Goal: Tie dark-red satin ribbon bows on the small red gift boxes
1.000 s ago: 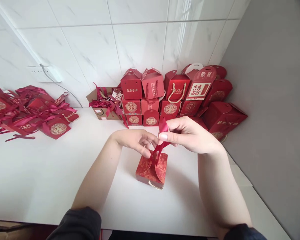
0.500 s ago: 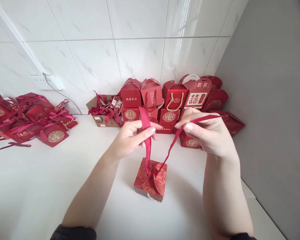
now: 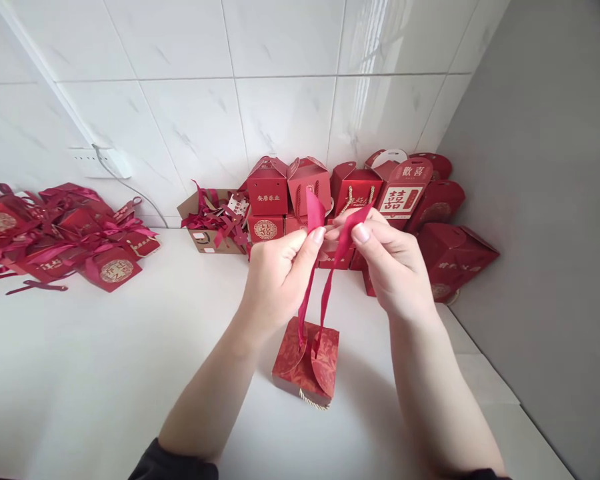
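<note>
A small red patterned gift box (image 3: 290, 357) stands on the white table, its curved top flaps folded inward. A dark red ribbon (image 3: 326, 293) rises from the slots in those flaps, one length on each side. My left hand (image 3: 283, 270) pinches the left length between thumb and fingers, its end sticking up above the thumb. The right length is pinched in my right hand (image 3: 393, 257), with its end slanting up to the right. Both hands are close together above the box, fingertips nearly meeting. A cream twisted cord (image 3: 314, 401) hangs at the box's front.
Red gift boxes (image 3: 267, 190) are stacked along the tiled wall. A brown carton (image 3: 215, 241) of ribbons and tags stands left of them. Ribboned red boxes (image 3: 113, 267) are heaped at the far left. A grey panel (image 3: 540, 233) borders the right side.
My right hand has moved left and my left hand slightly right, bringing the two ribbon lengths closer together. The right ribbon end now points upward. The box stays in place on the table.
</note>
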Action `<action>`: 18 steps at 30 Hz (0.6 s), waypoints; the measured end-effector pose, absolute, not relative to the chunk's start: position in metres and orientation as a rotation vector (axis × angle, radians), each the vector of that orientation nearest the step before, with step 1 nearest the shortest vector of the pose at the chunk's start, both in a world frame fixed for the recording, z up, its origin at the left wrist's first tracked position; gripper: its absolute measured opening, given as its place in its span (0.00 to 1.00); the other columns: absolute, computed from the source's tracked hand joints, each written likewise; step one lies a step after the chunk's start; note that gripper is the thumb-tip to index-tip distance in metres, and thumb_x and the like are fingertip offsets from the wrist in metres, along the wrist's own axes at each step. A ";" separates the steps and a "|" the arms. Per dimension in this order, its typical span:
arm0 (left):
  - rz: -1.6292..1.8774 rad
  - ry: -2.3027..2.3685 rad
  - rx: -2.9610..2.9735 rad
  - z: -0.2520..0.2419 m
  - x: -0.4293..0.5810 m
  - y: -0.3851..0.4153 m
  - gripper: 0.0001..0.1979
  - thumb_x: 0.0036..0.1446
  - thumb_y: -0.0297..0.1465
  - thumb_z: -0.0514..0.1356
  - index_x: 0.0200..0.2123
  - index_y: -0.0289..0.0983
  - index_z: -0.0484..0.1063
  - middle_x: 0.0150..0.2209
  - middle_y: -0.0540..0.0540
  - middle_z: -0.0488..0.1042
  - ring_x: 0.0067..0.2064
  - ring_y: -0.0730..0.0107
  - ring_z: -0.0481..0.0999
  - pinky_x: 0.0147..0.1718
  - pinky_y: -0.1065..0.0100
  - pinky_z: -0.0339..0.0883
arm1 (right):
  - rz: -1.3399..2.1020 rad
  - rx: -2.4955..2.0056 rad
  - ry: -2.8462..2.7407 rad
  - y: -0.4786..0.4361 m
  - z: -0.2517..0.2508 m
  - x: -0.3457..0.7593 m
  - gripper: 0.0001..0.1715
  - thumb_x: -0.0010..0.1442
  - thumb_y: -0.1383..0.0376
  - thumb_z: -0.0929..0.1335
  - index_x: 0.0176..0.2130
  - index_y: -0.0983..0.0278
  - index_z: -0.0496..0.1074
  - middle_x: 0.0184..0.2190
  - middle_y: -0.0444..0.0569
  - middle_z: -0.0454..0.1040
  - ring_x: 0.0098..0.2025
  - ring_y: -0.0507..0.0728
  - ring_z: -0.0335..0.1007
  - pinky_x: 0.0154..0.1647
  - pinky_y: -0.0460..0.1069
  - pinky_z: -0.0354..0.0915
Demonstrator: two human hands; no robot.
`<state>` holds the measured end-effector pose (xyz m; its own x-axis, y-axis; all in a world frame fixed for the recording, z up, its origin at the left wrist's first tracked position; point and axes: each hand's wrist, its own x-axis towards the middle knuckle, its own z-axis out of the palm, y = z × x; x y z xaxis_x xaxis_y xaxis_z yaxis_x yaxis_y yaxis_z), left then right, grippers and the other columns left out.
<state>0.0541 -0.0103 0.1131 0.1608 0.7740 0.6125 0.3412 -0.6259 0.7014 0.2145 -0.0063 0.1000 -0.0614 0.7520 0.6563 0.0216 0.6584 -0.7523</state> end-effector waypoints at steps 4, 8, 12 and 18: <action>1.507 1.043 2.092 0.107 0.059 -0.006 0.23 0.65 0.44 0.52 0.20 0.37 0.62 0.18 0.53 0.53 0.22 0.75 0.52 0.22 0.67 0.46 | 0.702 -0.638 -1.469 -0.005 0.097 0.207 0.10 0.63 0.57 0.68 0.40 0.53 0.80 0.50 0.47 0.74 0.58 0.60 0.65 0.53 0.57 0.69; 1.411 0.962 2.075 0.101 0.066 -0.005 0.21 0.65 0.43 0.51 0.24 0.38 0.65 0.20 0.51 0.61 0.24 0.72 0.61 0.24 0.67 0.53 | 0.905 -0.576 -1.354 0.001 0.088 0.202 0.07 0.60 0.58 0.71 0.39 0.53 0.80 0.41 0.45 0.77 0.44 0.57 0.72 0.40 0.53 0.71; 1.309 0.824 1.995 0.100 0.068 -0.005 0.19 0.66 0.41 0.51 0.28 0.37 0.71 0.25 0.47 0.70 0.31 0.66 0.70 0.31 0.65 0.63 | 0.985 -0.599 -1.266 0.006 0.085 0.201 0.09 0.56 0.60 0.73 0.40 0.55 0.79 0.31 0.43 0.75 0.29 0.51 0.66 0.26 0.47 0.65; 1.210 0.627 1.868 0.100 0.065 -0.001 0.18 0.66 0.38 0.49 0.34 0.34 0.74 0.31 0.44 0.75 0.37 0.64 0.74 0.37 0.64 0.68 | 1.013 -0.660 -1.295 0.006 0.090 0.202 0.29 0.56 0.60 0.73 0.56 0.52 0.66 0.33 0.41 0.74 0.22 0.48 0.58 0.17 0.45 0.55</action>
